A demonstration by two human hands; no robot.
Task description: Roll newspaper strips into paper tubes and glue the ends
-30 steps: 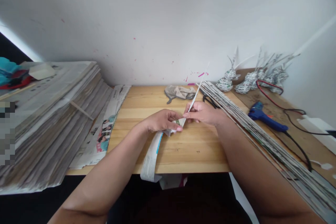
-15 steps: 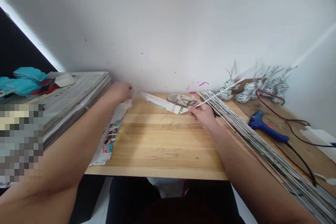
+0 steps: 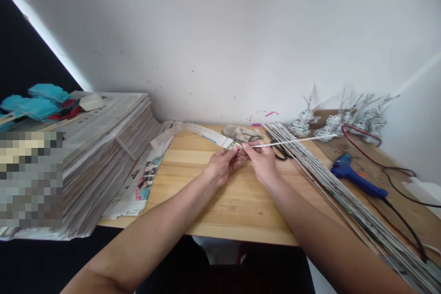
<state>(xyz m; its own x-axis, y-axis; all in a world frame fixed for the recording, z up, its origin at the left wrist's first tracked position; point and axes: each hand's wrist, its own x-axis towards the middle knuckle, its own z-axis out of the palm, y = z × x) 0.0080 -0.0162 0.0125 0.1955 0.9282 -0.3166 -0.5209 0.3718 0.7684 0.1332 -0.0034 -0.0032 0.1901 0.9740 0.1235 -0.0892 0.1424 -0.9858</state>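
A long newspaper strip runs from the loose sheets at the left to my fingers, where it narrows into a thin rolled paper stick pointing right. My left hand pinches the strip where the flat part meets the roll. Close beside it, my right hand grips the rolled part between thumb and fingers. The stick's far end passes over a bundle of finished paper sticks. Behind my hands lie a crumpled grey cloth and black-handled scissors, partly hidden by my right hand.
A tall newspaper stack stands at the left, with blue items on top. Loose printed sheets lie beside it. At the right are a blue glue gun with its cord, and several woven paper figures against the wall.
My left hand has come from the strip's far left end to beside my right hand and now pinches the strip there. The paper stick has swung lower, nearer level.
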